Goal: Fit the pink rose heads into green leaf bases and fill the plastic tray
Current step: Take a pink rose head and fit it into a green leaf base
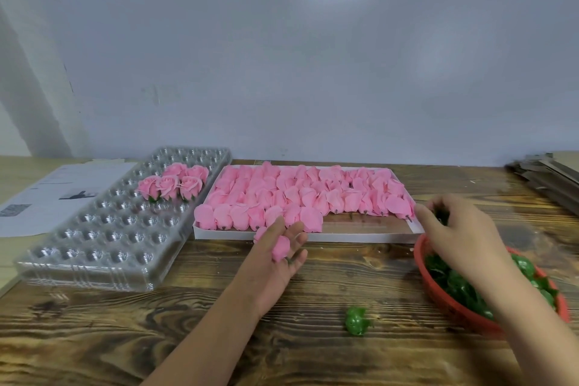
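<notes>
Left grip (pixel 279 255) over wooden table (pixel 313 354).

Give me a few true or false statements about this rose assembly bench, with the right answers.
1. The left hand holds pink rose heads. True.
2. The clear plastic tray is completely full. False: only five finished roses sit in it.
3. The red plastic basket holds green leaf bases. True.
4. One loose green leaf base lies inside the white cardboard box. False: it lies on the wooden table.
</notes>
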A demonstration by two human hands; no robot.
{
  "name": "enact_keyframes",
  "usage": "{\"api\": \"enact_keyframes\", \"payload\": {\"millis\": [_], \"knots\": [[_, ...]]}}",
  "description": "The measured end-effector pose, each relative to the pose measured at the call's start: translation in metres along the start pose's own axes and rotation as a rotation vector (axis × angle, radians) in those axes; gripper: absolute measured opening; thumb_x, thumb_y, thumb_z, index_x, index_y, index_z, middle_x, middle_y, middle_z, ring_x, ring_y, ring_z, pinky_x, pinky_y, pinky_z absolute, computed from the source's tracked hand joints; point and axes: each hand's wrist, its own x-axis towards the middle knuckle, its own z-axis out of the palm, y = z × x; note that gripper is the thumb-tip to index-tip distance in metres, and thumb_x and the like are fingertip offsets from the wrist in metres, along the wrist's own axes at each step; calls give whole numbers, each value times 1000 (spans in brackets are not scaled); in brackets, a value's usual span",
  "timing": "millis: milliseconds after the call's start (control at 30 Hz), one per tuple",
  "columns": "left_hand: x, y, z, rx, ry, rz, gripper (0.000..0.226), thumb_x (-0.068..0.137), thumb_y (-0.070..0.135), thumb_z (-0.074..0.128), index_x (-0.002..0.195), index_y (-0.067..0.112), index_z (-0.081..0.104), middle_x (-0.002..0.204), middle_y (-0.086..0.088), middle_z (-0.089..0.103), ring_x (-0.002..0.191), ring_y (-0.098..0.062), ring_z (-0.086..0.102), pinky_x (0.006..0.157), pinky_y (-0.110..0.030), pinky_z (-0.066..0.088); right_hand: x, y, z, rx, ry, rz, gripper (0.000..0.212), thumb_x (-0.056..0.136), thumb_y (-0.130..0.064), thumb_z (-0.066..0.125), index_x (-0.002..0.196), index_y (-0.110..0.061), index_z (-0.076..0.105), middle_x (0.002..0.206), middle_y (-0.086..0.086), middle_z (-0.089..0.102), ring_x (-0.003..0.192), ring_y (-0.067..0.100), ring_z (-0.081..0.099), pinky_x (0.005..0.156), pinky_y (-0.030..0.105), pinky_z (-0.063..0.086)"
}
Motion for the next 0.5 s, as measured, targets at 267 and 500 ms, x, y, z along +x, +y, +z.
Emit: {"api": "enact_keyframes", "payload": {"millis": [267,500], "knots": [[1,0,0,11,-3,2,49,82,32,77,125,18,60,102,-3,77,88,-15,75,82,-36,57,-16,-35,24,300,-45,-48,16,88,-40,64,79,-28,57,66,-13,63,59,1,56,56,27,37],[3,0,-1,21,-3,20,48,84,32,75,127,18,59,102,-4,78,88,-15,75,78,-35,59,-49,-73,55,566,-432,111,20,100,-20,47,98,-35,61,80,-20,60,74,-3,54,69,19,40]]}}
